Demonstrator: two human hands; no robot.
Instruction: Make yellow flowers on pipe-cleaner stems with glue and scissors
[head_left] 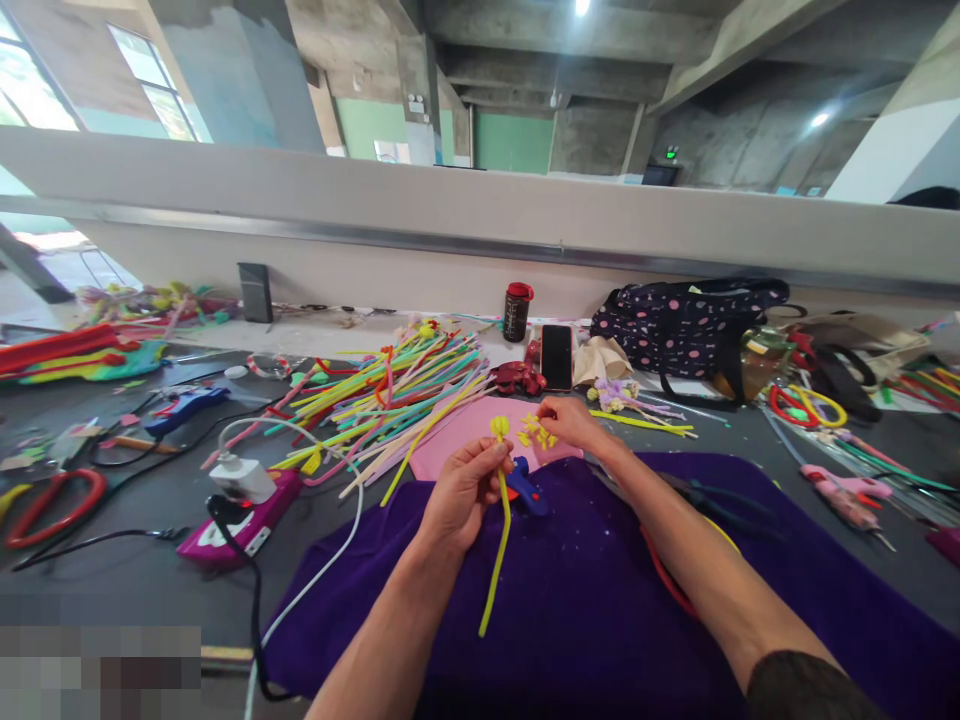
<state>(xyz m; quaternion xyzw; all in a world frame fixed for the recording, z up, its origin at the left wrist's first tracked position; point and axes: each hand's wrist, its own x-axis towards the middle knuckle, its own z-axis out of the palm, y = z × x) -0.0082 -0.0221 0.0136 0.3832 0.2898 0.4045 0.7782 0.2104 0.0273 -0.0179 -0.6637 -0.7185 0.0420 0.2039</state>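
Note:
My left hand (466, 487) pinches a yellow pipe-cleaner flower (499, 428) just below its round head. Its fuzzy yellow stem (497, 572) hangs down over a purple cloth (585, 600). Over to the right, my right hand (571, 422) is closed, fingertips together at a small heap of yellow pieces (538, 434). Whatever those fingertips hold is too small to make out. The heap rests on a pink sheet (439, 438). Between the hands lies a blue glue gun (529, 490), partly on the cloth.
A big bundle of coloured pipe cleaners (420, 385) lies left of the sheet. Behind stand a phone (556, 357), a dark bottle (516, 312) and a patterned bag (675, 330). A purple power strip (240, 520) with cables sits at left; pliers (727, 505) lie at right.

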